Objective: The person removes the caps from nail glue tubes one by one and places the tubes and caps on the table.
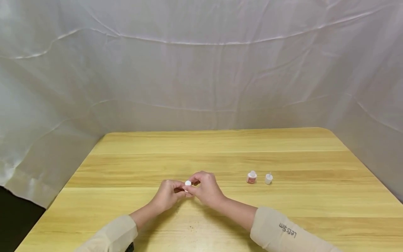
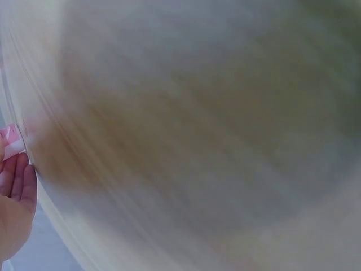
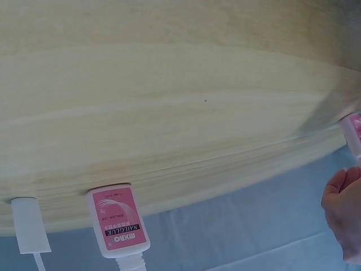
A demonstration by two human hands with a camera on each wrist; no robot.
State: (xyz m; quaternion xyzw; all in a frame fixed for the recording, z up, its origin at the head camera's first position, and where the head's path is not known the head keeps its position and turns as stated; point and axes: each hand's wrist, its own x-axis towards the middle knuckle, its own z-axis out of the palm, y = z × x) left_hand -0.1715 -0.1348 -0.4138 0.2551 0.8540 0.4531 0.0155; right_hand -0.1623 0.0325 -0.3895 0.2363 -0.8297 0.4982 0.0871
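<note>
Both hands meet over the table's middle around a small white-and-pink bottle, whose white top [image 1: 188, 182] shows between the fingers in the head view. My left hand [image 1: 168, 194] pinches it from the left. From the right, my right hand [image 1: 207, 189] grips it with thumb and fingers near the top. Fingers hide most of the bottle in the head view. Its pink label [image 2: 10, 134] shows at the left edge of the left wrist view. In the right wrist view, part of the same bottle [image 3: 353, 131] appears at the right edge, beside a hand with curled fingers.
An uncapped nail glue bottle [image 1: 251, 177] with a pink label stands to the right on the wooden table [image 1: 220, 157]. Next to it is a white brush cap [image 1: 268, 179], its stem pointing up. A pale cloth [image 1: 201, 80] hangs behind and around the table.
</note>
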